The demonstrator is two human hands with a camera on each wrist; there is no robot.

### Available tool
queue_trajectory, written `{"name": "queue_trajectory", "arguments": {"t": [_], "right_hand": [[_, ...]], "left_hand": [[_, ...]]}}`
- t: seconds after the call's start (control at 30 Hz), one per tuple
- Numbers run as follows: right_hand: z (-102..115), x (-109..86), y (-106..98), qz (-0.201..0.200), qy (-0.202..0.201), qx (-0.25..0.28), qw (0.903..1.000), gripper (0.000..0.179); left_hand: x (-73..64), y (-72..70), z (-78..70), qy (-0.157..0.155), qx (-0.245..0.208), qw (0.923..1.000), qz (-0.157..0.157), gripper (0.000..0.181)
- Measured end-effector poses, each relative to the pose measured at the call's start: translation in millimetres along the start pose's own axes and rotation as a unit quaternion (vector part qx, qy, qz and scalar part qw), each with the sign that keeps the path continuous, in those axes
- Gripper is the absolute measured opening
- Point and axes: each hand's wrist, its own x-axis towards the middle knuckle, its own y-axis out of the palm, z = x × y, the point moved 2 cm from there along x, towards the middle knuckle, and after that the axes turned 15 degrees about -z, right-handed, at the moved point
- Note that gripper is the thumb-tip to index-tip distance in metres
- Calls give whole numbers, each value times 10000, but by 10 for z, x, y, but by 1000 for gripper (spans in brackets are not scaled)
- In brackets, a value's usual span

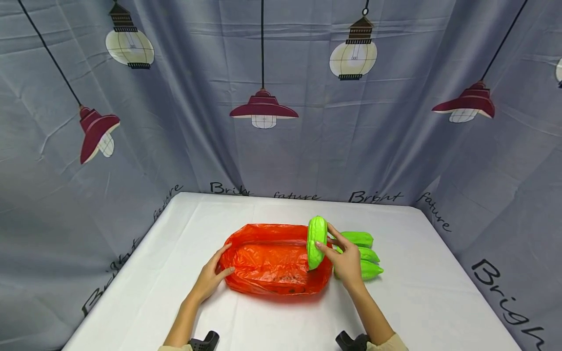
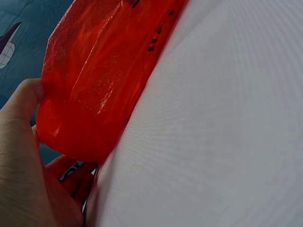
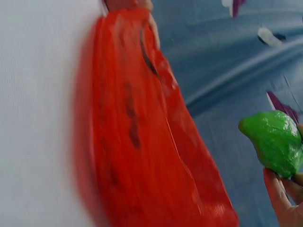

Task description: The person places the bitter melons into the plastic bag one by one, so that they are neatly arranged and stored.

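With the left hand gripping the rim of the red bag on the table, the right hand held the green gourd upright over the bag's open mouth; lowering it clear of the rim seemed advisable.

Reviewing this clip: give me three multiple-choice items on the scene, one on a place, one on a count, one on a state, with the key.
1. Where is the green gourd that the right hand holds?
A. Over the right end of the red bag
B. On the white table's left edge
C. Under the bag

2. How many green gourds lie on the table beside the bag?
A. None
B. Three
C. Six

3. What does the left hand do?
A. Hangs idle
B. Grips the bag's left end
C. Holds a gourd

Key: 1 A, the gourd stands above the bag's right rim; 2 B, three lie stacked behind the right hand; 3 B, thumb and fingers pinch the plastic.
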Motion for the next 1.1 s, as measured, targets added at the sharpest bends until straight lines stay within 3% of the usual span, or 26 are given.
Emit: {"name": "queue_trajectory", "arguments": {"t": [0.23, 0.47, 0.83, 1.1], "right_hand": [[264, -139, 297, 172, -234, 302, 9991, 61], [57, -134, 597, 305, -220, 359, 9987, 65], [-118, -437, 1180, 696, -133, 456, 9964, 63], [-231, -526, 1413, 638, -217, -4, 9977, 62]], "left_hand": [[1, -17, -5, 44, -77, 10000, -14, 61], [-10, -11, 18, -50, -112, 9999, 40, 61], [3, -10, 27, -42, -204, 9998, 50, 61], [-6, -9, 13, -120, -179, 9998, 44, 61]]}}
